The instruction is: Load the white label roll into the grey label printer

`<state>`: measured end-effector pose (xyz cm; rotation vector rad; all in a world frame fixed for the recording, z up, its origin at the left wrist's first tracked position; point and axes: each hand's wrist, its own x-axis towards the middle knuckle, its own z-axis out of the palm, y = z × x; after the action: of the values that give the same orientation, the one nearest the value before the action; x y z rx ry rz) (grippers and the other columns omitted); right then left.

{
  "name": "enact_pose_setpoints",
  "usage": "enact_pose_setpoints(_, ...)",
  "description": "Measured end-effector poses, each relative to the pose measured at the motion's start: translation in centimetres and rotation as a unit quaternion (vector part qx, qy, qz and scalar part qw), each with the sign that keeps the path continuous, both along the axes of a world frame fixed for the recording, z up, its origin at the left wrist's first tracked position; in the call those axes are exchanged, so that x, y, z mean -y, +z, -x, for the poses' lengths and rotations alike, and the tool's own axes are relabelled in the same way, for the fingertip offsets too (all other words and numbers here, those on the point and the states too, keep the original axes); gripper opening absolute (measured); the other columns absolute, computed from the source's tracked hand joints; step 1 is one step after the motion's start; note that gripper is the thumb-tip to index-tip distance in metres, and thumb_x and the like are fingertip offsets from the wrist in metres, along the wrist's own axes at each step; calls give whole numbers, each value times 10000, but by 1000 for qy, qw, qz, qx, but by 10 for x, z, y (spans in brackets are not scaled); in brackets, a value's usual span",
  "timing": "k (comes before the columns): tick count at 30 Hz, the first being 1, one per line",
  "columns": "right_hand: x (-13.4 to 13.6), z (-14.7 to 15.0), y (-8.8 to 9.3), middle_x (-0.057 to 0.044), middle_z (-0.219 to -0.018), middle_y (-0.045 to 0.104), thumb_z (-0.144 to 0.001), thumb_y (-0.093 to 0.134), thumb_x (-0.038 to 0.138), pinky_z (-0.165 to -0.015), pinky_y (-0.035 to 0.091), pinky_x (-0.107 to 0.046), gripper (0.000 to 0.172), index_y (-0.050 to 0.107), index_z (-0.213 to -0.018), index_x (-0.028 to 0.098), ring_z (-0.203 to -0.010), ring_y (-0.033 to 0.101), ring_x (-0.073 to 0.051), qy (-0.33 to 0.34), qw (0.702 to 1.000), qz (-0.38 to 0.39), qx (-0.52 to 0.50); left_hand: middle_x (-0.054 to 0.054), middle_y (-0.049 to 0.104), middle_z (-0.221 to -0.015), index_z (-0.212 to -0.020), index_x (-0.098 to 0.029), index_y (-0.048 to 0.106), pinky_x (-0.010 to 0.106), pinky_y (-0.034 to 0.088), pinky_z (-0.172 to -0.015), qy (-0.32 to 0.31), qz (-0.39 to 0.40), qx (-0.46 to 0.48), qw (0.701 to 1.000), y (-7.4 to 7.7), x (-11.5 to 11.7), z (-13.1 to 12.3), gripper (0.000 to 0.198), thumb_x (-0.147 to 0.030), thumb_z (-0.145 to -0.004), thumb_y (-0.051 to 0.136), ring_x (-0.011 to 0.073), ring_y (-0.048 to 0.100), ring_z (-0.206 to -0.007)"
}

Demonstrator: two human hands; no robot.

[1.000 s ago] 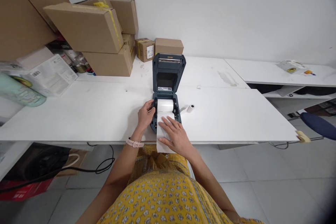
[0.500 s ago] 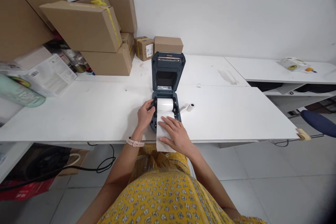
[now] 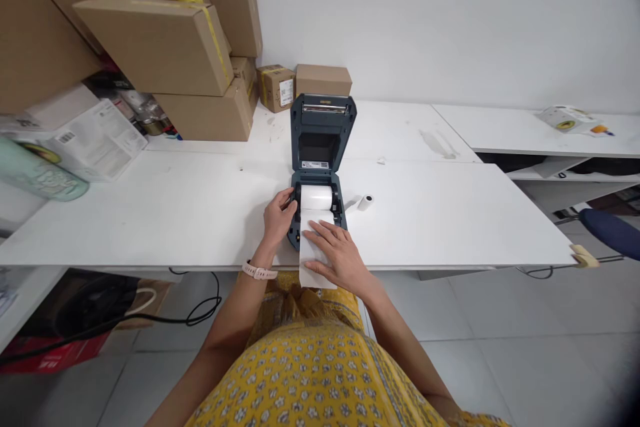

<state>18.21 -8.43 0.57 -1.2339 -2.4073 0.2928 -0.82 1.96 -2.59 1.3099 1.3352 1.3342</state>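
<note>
A dark grey label printer [image 3: 323, 127] stands on the white table with its lid raised. Inside its bay sits a roll of white labels [image 3: 317, 198], and a strip of label paper [image 3: 311, 272] runs from it over the front, down past the table edge. At the printer's left side, my left hand [image 3: 278, 219] grips the housing with bent fingers. My right hand [image 3: 337, 255] lies flat on the label strip, fingers spread and holding nothing. Just right of the printer is a small white paper roll [image 3: 367, 202] with a loose tail.
Cardboard boxes [image 3: 165, 47] are stacked at the back left, and smaller cartons [image 3: 324, 80] stand behind the printer. A green bottle [image 3: 45, 170] lies at the far left. On the right are a side table [image 3: 510, 127] and a blue chair seat [image 3: 610, 232]. Black cables hang below the table.
The view has shifted slightly. Both hands, the printer and the label strip keep the same places relative to each other.
</note>
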Motion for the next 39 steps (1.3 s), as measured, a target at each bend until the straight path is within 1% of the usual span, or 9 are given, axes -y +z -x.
enact_pose_setpoints(5,1,2,1,-59,-1584,462,-945,547,599,-1100,460,-522,629,496,-1478,267,-1446,416,-313,0,1000,13,-10,158,633,-1387,-1329,-172,576,457,453,-1132,-1,32,52,998,6,17,-4,521,-361,-853,666,281,589,-1313)
enact_pose_setpoints(11,-10,-20,19,-54,-1550,510,-954,572,554,-1139,461,-502,594,478,-1485,304,-1425,476,-265,55,993,41,-97,127,449,-1576,-1476,-258,420,446,412,-1175,-17,120,106,987,3,92,-4,744,-520,-841,704,295,428,-1461)
enact_pose_setpoints(16,-110,-55,79,-65,-1366,667,-1009,428,578,-1147,453,-491,483,621,-1343,286,-1332,577,-253,-102,937,-105,-317,130,430,-1588,-1506,-312,396,452,473,-1121,-29,180,110,977,-9,128,12,744,-552,-860,675,317,437,-1454)
enact_pose_setpoints(20,-219,-57,115,-49,-1560,492,-959,126,712,-1174,386,-453,767,510,-1444,259,-1459,442,-256,-114,910,-6,-398,136,526,-1507,-1394,-289,535,455,519,-1068,10,135,100,986,-1,113,27,594,-572,-880,631,313,530,-1373)
enact_pose_setpoints(23,-251,-46,121,-98,-1501,540,-854,-168,682,-1080,449,-390,1055,521,-1416,115,-1378,528,-235,-70,907,84,-407,128,586,-1441,-1291,-246,609,448,523,-1064,71,72,103,990,20,90,39,513,-571,-893,602,293,552,-1345)
enact_pose_setpoints(28,-174,-34,93,-23,-1412,632,-941,3,744,-1124,480,-419,860,541,-1402,258,-1332,590,-201,-52,896,27,-441,102,588,-1446,-1286,-260,631,460,476,-1117,76,15,127,989,49,69,49,507,-589,-909,555,277,514,-1383)
enact_pose_setpoints(33,-66,-24,41,-9,-1403,635,-1014,260,656,-1230,352,-503,568,683,-1192,321,-1438,468,-229,-79,909,2,-410,77,450,-1584,-1389,-282,569,497,349,-1208,21,59,133,989,44,66,29,597,-633,-908,525,290,361,-1500)
enact_pose_setpoints(36,-39,-17,18,-39,-1370,651,-1014,425,548,-1237,328,-494,393,717,-1087,295,-1468,420,-235,-95,918,7,-386,66,357,-1641,-1463,-275,487,487,283,-1246,-7,103,121,987,36,67,10,694,-623,-873,599,295,275,-1541)
enact_pose_setpoints(39,-38,-14,3,-51,-1540,498,-989,472,541,-1235,326,-493,419,591,-1321,312,-1507,354,-236,-128,918,32,-374,79,392,-1621,-1491,-264,436,461,337,-1229,-34,127,126,983,29,69,-3,757,-558,-838,684,308,338,-1512)
